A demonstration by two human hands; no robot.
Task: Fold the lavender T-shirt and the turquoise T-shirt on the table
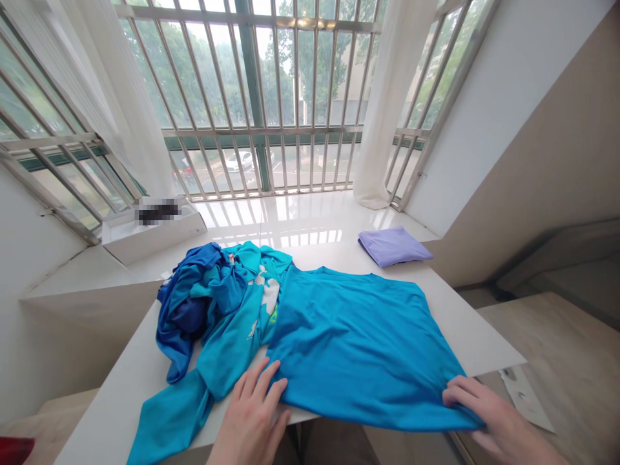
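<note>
A blue shirt (349,342) lies spread over the front of the white table, its lower edge reaching past the table's front. My right hand (477,407) grips the shirt's lower right corner, fingers curled over the cloth. At the lower left corner of the same shirt, my left hand (259,400) rests with its fingers apart, the tips touching the edge of the fabric. Just left of the shirt is a heap of crumpled blue and teal clothes (227,316), one teal sleeve trailing toward the table's front edge.
A folded lavender cloth (394,247) lies at the back right. On the sill at left stands a white box (155,232) with a blurred dark item on top. Barred windows and white curtains (382,116) rise behind the white table (484,342). A wooden surface (566,349) is at right.
</note>
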